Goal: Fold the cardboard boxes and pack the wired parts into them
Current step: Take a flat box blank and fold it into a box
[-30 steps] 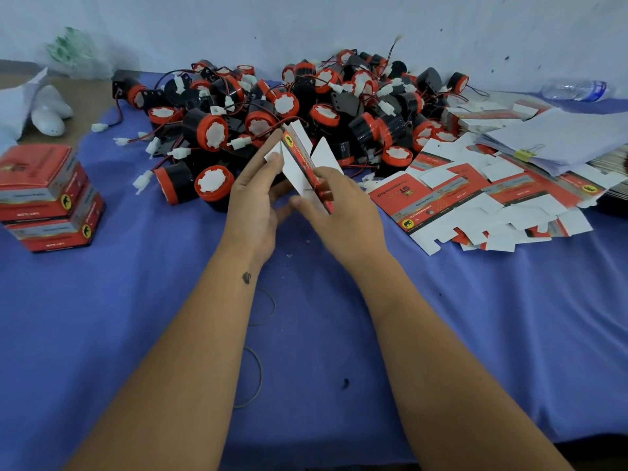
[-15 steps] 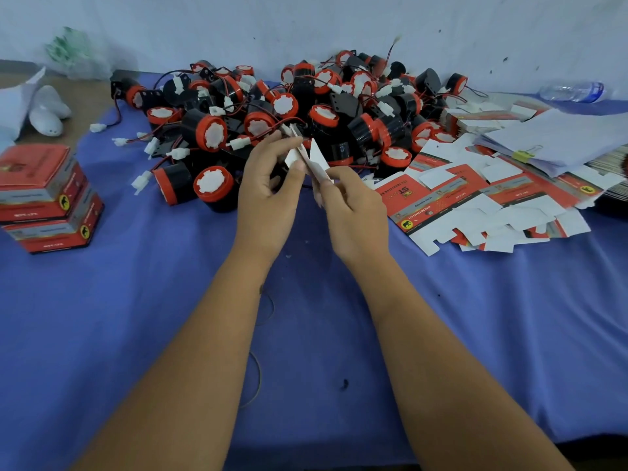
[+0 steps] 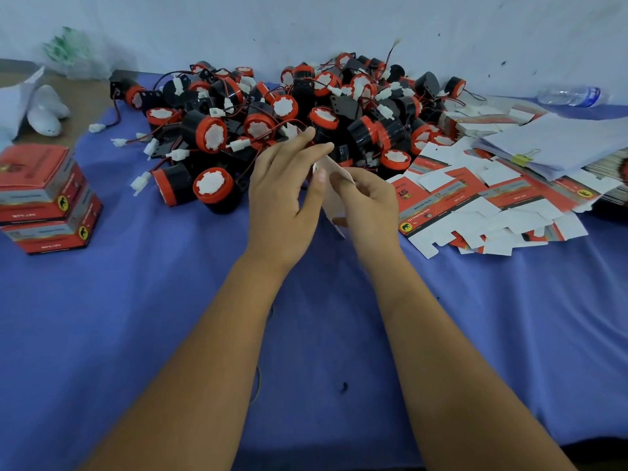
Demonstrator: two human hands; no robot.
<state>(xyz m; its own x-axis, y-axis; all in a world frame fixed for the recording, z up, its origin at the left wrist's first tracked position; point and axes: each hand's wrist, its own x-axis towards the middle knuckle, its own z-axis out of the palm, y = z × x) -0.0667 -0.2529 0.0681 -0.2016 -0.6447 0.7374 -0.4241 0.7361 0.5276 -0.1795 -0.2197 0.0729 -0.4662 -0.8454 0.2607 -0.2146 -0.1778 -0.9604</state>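
Note:
Both my hands hold one flat cardboard box blank [image 3: 330, 195] above the blue cloth, just in front of the pile of wired parts [image 3: 289, 124]. My left hand [image 3: 283, 195] has its thumb on the blank and its fingers stretched past its top edge. My right hand [image 3: 368, 203] grips the blank with curled fingers from the right. Most of the blank is hidden between the hands; only its white inside shows. The parts are black cylinders with red caps, red wires and white plugs.
Two folded red boxes [image 3: 44, 198] are stacked at the left. A spread of flat red-and-white blanks [image 3: 482, 198] lies at the right, with clipped white papers [image 3: 557, 144] behind and a plastic bottle [image 3: 571, 95] by the wall. A white bag [image 3: 37, 110] sits far left.
The blank has been turned from its red printed side to its white inside and lowered between the hands. My left fingers have stretched over its top edge; my right hand has curled around it.

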